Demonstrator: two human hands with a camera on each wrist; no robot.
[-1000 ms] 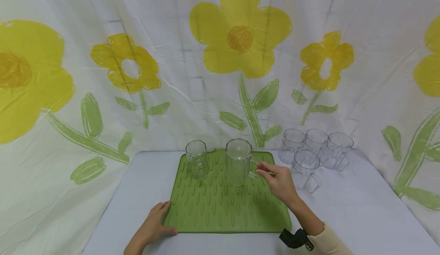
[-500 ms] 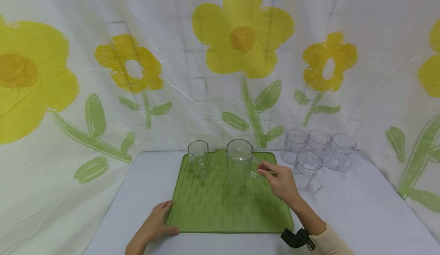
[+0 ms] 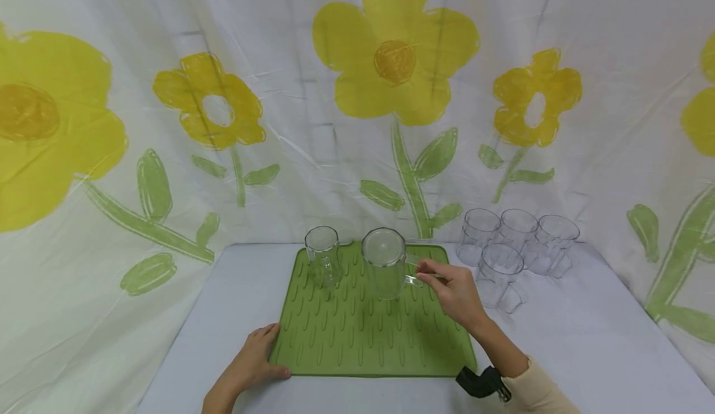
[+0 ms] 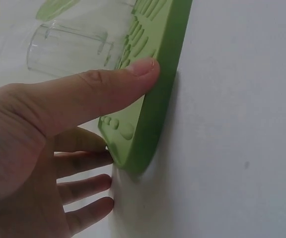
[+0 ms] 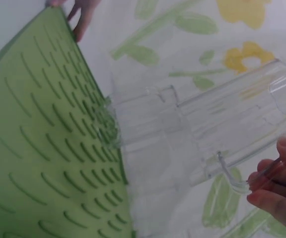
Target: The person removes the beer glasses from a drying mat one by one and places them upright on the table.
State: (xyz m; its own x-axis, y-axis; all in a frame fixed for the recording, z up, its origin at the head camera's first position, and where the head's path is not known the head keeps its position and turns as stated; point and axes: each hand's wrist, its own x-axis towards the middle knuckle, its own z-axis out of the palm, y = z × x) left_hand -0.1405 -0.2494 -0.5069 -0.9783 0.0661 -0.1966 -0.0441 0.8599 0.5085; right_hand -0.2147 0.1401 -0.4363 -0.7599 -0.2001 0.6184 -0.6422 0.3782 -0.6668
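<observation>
By its handle, my right hand pinches a clear glass mug over the back middle of the green ribbed drying mat. In the right wrist view, thumb and fingers close on the handle of that mug, which appears raised off the mat. A second glass mug stands on the mat's back left, its handle toward me. My left hand rests at the mat's front left corner. The left wrist view shows its thumb across the front edge and its fingers extended along the side.
Several clear glass mugs stand grouped on the white table right of the mat, close to my right forearm. Behind the table hangs a white cloth with painted yellow flowers. A black device sits at my right wrist.
The mug in my right hand has tilted and shifted slightly left, its top leaning. My left hand stays on the mat's corner. The whole head view has shifted a little.
</observation>
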